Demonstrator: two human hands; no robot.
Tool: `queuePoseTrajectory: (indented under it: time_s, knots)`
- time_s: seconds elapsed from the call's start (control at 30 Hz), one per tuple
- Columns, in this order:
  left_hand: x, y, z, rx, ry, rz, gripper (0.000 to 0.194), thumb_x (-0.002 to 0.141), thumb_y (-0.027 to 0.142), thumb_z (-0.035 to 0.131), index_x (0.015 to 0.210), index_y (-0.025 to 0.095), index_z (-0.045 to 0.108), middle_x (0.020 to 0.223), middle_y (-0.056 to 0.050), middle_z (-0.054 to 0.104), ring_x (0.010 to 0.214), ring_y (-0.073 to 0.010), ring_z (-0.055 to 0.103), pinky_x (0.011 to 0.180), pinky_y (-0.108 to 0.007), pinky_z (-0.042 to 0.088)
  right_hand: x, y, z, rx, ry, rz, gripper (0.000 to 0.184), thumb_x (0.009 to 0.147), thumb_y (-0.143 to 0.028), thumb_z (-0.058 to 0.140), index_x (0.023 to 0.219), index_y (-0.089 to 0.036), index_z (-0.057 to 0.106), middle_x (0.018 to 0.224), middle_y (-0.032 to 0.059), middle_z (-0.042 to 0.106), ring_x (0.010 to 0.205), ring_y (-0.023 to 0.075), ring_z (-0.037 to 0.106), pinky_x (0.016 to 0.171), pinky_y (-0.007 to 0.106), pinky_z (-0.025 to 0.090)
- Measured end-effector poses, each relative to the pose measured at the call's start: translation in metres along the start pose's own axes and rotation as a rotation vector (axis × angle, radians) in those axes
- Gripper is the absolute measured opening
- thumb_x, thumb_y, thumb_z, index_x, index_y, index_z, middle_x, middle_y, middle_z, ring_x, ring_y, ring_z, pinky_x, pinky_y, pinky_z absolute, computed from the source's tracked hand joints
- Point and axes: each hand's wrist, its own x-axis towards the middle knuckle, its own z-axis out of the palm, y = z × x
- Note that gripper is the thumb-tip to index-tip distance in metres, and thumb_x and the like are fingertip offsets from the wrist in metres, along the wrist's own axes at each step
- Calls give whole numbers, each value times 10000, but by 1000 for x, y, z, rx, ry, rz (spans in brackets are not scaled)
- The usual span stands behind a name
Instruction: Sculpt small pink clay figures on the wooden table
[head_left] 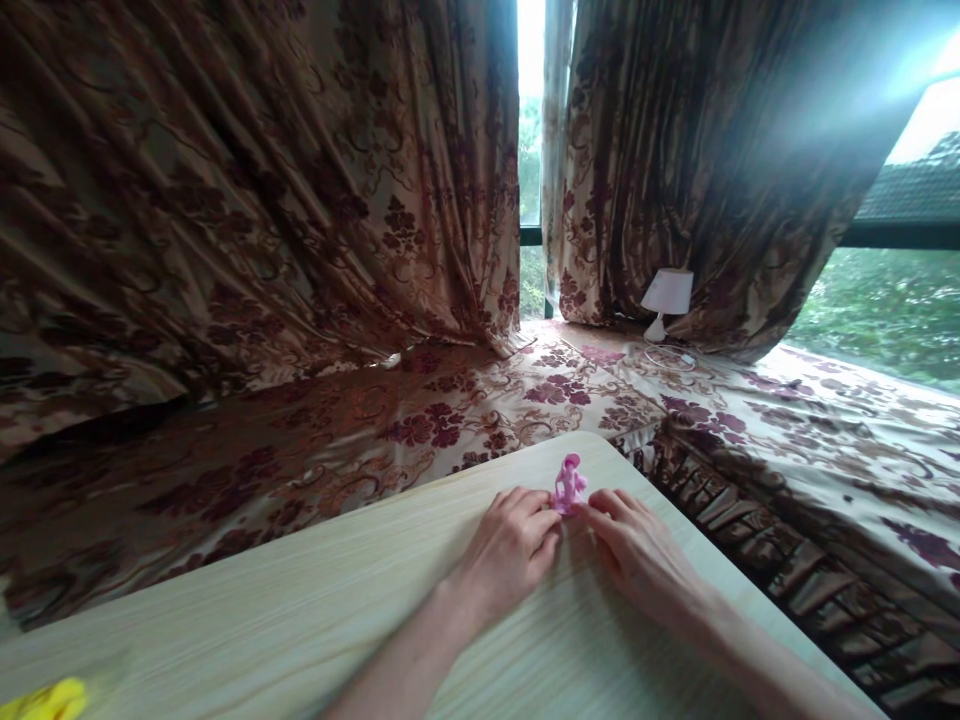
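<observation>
A small pink figurine [570, 484] with a wide, hat-like top stands upright near the far corner of the pale wood-grain table [315, 600]. From the left, my left hand [517, 540] has its fingers curled and pressed together, fingertips at the edge of the figurine's base. On the other side, my right hand [637, 540] pinches at the base's right edge with thumb and forefinger. Both hands rest low, close to the tabletop. My fingers cover parts of the base.
A yellow object [51, 700], cut off by the frame, lies at the table's near left. Beyond the table runs a flower-patterned covered ledge [555, 390] bearing a small white lamp [667, 293] with its cord. Heavy patterned curtains [360, 180] hang before the windows.
</observation>
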Motion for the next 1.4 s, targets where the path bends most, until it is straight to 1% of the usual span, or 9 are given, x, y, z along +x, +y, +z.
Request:
queuePoseTrajectory:
  time_s: [0.1, 0.2, 0.3, 0.43, 0.6, 0.77, 1.07, 1.23, 1.4]
  knots:
    - [5, -6, 0, -65, 124, -93, 129, 786, 201, 521, 854, 195, 631, 965, -53, 614, 949, -195, 526, 892, -362, 388, 1, -1, 2, -47, -34, 2, 303, 814, -79, 441, 1044, -227, 570, 910, 65, 546, 858, 198, 488, 758, 304, 413]
    - [21, -12, 3, -186, 243, -274, 235, 773, 270, 544, 985, 188, 602, 968, -52, 626, 934, -179, 556, 874, -331, 421, 2, -1, 2, -72, -63, 8, 309, 822, -87, 438, 1071, -228, 554, 935, 67, 534, 877, 202, 473, 766, 310, 401]
    - [41, -13, 11, -318, 189, -347, 386, 723, 321, 604, 1084, 186, 578, 958, -43, 650, 908, -173, 587, 842, -293, 448, 2, -1, 2, -87, -87, 8, 309, 821, -92, 442, 1085, -216, 543, 959, 69, 526, 887, 203, 462, 778, 318, 391]
    - [52, -9, 19, -430, 112, -311, 236, 756, 294, 560, 939, 182, 657, 854, -25, 684, 810, -152, 614, 770, -244, 469, 0, 0, 1, -100, -101, 10, 326, 811, -91, 454, 1108, -205, 525, 980, 74, 521, 892, 203, 455, 787, 323, 381]
    - [49, -7, 19, -440, 77, -256, 205, 783, 282, 532, 901, 175, 661, 812, -20, 681, 750, -140, 610, 709, -222, 474, -1, 1, 3, -105, -98, 7, 358, 829, -104, 434, 1166, -209, 491, 1005, 87, 517, 901, 210, 445, 788, 329, 370]
    - [48, -7, 17, -413, 51, -230, 197, 793, 286, 526, 890, 173, 656, 796, -26, 672, 749, -141, 602, 723, -225, 466, -1, 4, 4, -110, -113, 19, 403, 812, -106, 457, 1202, -208, 461, 1049, 88, 507, 917, 213, 428, 794, 327, 353]
    - [45, -7, 16, -301, 37, -181, 155, 773, 255, 551, 874, 192, 649, 780, -16, 661, 759, -150, 596, 758, -250, 448, 0, 3, 7, -157, -125, 76, 349, 803, -103, 478, 1126, -232, 511, 1022, 81, 515, 917, 222, 425, 768, 316, 334]
    - [44, -6, 16, -392, 7, -182, 173, 795, 198, 497, 902, 192, 633, 840, -8, 663, 791, -136, 596, 746, -231, 454, 0, 0, 5, -183, -144, 82, 325, 794, -92, 478, 1088, -222, 527, 986, 82, 518, 880, 216, 431, 724, 307, 333]
    - [43, -6, 21, -431, 26, -192, 241, 754, 137, 518, 965, 199, 614, 920, -10, 660, 857, -139, 592, 814, -244, 450, -3, -2, -3, -131, -152, 72, 366, 776, -81, 468, 1116, -213, 507, 978, 79, 515, 875, 201, 433, 735, 291, 343]
